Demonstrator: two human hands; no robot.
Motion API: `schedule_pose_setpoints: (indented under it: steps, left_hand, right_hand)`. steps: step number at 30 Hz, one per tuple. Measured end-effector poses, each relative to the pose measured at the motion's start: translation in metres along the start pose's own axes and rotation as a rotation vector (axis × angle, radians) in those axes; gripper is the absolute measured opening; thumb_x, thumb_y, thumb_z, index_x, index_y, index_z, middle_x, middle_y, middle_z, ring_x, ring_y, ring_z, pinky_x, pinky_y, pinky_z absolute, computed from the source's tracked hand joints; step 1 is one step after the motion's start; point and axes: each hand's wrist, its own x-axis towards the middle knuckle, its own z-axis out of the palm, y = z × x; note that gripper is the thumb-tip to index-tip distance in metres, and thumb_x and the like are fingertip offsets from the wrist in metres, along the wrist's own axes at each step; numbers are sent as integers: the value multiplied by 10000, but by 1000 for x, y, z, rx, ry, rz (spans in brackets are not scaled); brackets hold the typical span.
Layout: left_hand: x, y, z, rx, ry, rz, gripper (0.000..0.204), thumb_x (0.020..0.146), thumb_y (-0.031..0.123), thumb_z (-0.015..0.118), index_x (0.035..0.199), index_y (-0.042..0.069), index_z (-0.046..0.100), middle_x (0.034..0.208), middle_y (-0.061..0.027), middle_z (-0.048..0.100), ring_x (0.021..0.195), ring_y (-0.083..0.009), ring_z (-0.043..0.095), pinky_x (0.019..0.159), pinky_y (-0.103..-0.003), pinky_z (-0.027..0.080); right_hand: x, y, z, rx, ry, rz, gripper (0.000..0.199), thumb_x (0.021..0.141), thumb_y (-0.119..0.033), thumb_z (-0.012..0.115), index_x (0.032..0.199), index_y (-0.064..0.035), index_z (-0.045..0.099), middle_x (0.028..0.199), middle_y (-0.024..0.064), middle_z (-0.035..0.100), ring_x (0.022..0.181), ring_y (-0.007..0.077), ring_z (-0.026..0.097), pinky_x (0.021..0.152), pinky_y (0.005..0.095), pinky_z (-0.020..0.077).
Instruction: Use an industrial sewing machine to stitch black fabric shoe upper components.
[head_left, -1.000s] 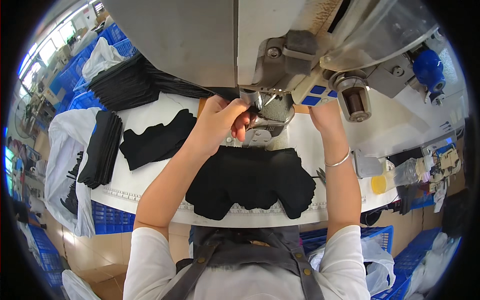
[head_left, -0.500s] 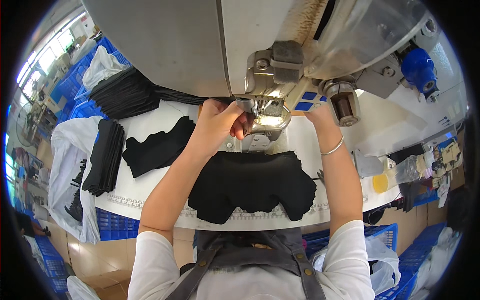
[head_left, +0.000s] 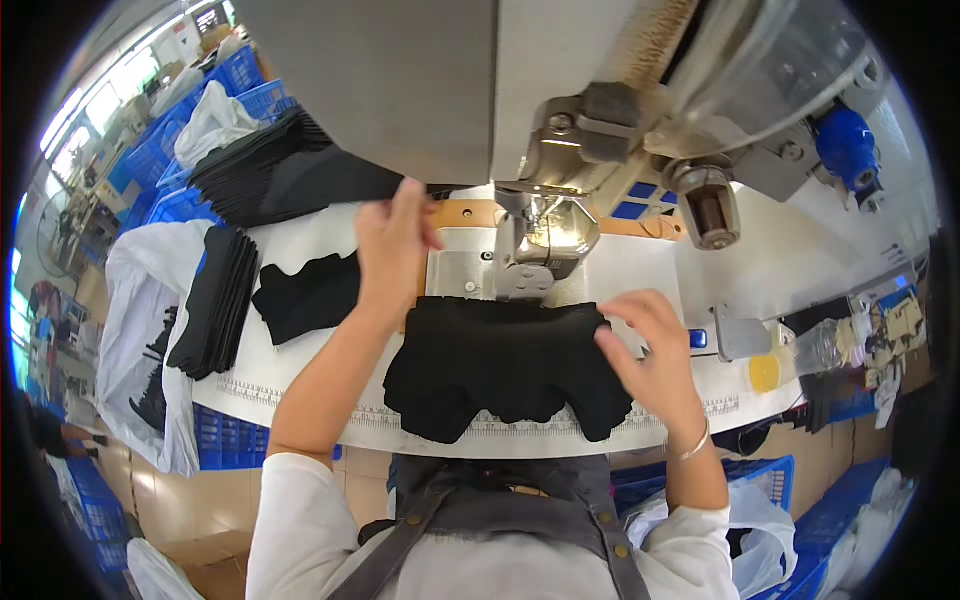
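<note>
A black fabric piece with a scalloped lower edge lies flat on the white table, its top edge under the sewing machine's presser foot. My left hand hovers just left of the machine head, above the fabric's upper left corner, fingers loose and holding nothing. My right hand, with a bracelet on the wrist, pinches the fabric's upper right corner between thumb and forefinger.
The grey sewing machine overhangs the far side. Another black piece and a stack of black pieces lie to the left, with a bigger pile behind. Blue crates and white bags surround the table. A yellow cup stands at the right.
Both hands have left the needle area. My right hand dropped to the fabric's right corner and my left hand drew back to the left. The view has moved closer to the machine.
</note>
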Motion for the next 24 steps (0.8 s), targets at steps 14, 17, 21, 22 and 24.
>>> schedule_pose_setpoints:
  steps: [14, 17, 21, 22, 24]
  left_hand:
    - [-44, -20, -135, 550, -376, -87, 349, 689, 316, 727, 698, 51, 501, 647, -36, 532, 531, -128, 503, 496, -244, 427]
    - [-11, -18, -145, 1423, -574, 434, 1058, 509, 396, 793, 1339, 85, 214, 1254, -230, 357, 1172, -339, 368, 999, -461, 247]
    - [30, -30, -144, 1541, -916, 173, 1248, 491, 395, 787, 1380, 138, -51, 1334, -247, 243, 1243, -389, 259, 1049, -479, 129]
    - [39, -29, -142, 1513, -1006, 56, 1229, 503, 376, 778, 1378, 137, -52, 1325, -242, 260, 1235, -386, 272, 1051, -486, 131]
    - [49, -26, -140, 1513, -1120, -47, 1169, 539, 320, 752, 1378, 148, -42, 1302, -229, 303, 1215, -347, 321, 1056, -498, 127]
  right_hand:
    - [-18, -10, 12, -130, -154, 188, 714, 567, -167, 772, 1174, 19, 444, 928, 127, 458, 860, 268, 474, 768, 337, 413]
    - [-17, -11, 13, -56, -208, 249, 711, 567, -144, 770, 1177, 15, 443, 882, 116, 449, 805, 253, 477, 733, 320, 422]
    - [-17, -12, 13, -55, -165, 245, 698, 563, -120, 768, 1178, -15, 455, 861, 102, 453, 766, 243, 481, 707, 319, 428]
    - [-17, -12, 14, -48, -156, 240, 688, 561, -111, 767, 1170, -15, 459, 856, 101, 453, 765, 242, 481, 701, 316, 429]
    - [-17, -12, 14, -43, -151, 239, 678, 560, -101, 765, 1161, -15, 464, 852, 101, 453, 763, 240, 481, 696, 313, 430]
